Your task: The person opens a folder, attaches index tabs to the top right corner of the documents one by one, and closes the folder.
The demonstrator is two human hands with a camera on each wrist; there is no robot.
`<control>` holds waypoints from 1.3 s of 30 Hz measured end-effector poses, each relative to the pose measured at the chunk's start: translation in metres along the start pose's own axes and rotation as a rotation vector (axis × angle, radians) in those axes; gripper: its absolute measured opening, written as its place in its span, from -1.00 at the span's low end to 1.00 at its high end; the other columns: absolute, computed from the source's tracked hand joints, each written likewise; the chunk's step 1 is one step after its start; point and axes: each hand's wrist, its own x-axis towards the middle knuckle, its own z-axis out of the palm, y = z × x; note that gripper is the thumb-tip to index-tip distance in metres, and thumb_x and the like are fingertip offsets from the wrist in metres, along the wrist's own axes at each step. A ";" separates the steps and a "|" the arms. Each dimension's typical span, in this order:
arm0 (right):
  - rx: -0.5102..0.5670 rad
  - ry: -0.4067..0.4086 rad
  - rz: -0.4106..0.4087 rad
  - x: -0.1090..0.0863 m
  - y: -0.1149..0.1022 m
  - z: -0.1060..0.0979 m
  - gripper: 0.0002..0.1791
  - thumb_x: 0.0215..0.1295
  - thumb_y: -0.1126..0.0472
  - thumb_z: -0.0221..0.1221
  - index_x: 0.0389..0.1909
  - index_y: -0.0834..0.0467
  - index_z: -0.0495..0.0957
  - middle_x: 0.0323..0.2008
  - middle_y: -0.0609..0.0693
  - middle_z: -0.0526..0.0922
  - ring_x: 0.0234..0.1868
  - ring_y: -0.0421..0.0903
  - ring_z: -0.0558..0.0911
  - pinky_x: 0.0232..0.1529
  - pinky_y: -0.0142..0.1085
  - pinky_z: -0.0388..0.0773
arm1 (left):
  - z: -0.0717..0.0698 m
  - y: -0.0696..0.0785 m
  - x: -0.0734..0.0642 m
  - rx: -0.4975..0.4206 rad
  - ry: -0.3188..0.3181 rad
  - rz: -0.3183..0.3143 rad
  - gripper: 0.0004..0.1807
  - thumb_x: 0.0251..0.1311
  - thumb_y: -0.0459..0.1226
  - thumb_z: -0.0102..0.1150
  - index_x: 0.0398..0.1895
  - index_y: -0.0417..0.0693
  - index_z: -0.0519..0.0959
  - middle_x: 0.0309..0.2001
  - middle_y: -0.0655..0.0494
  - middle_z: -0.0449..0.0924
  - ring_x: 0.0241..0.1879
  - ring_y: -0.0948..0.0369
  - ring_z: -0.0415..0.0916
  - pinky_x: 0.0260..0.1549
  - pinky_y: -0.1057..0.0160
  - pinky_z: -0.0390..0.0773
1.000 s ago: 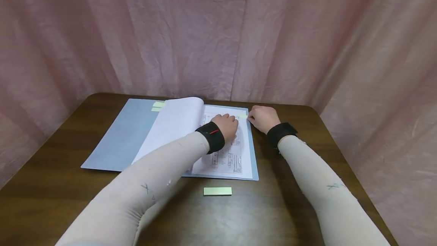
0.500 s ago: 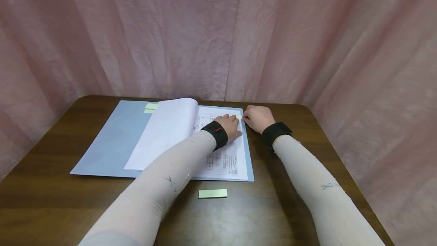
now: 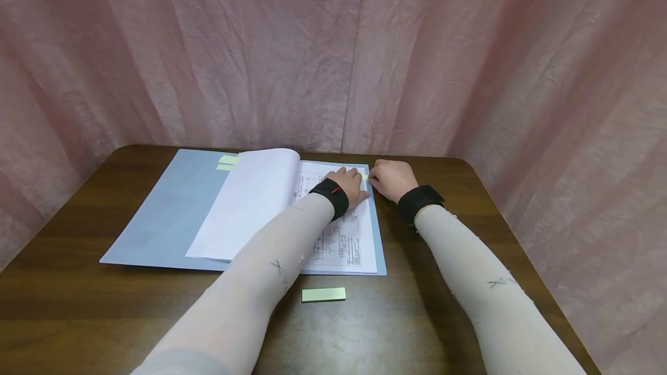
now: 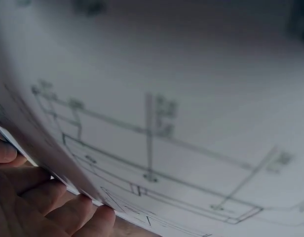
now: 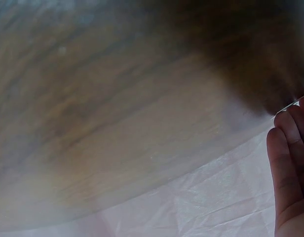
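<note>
A pale blue folder [image 3: 151,224] lies spread on the wooden table, holding printed sheets [image 3: 365,247] with line drawings. My left hand [image 3: 347,186] rests on the printed page near its upper right, fingers fairly straight; the left wrist view shows those fingers [image 4: 95,217] against the paper. Just beyond them, a pale green sticky tab [image 3: 364,177] sits at the page's right edge. At its outer end my right hand [image 3: 393,179] pinches it with curled thumb and finger. Its other fingers [image 5: 280,163] show in the right wrist view, where the tab is hidden.
A turned-over white sheet [image 3: 245,201] bulges at the fold, over the folder's left side. Two pale green tabs [image 3: 227,161] stick out by its upper left. A pad of green sticky notes [image 3: 323,294] lies in front of the folder. Behind the table hangs a pink curtain [image 3: 292,62].
My left hand has slid slightly right and up the page, its thumb spreading out to the right. My right hand stays at the tab. The whole view has shifted a little.
</note>
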 end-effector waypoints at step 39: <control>-0.004 -0.017 0.004 0.004 -0.003 0.002 -0.85 0.53 0.16 0.42 -0.05 0.09 0.90 -0.20 0.02 0.75 -0.19 0.00 0.74 -0.05 -0.06 0.70 | 0.006 -0.003 0.005 0.000 -0.038 -0.029 -0.17 0.69 0.29 -0.14 0.75 -0.01 0.24 0.73 0.06 0.18 0.65 -0.04 0.20 0.51 -0.19 0.34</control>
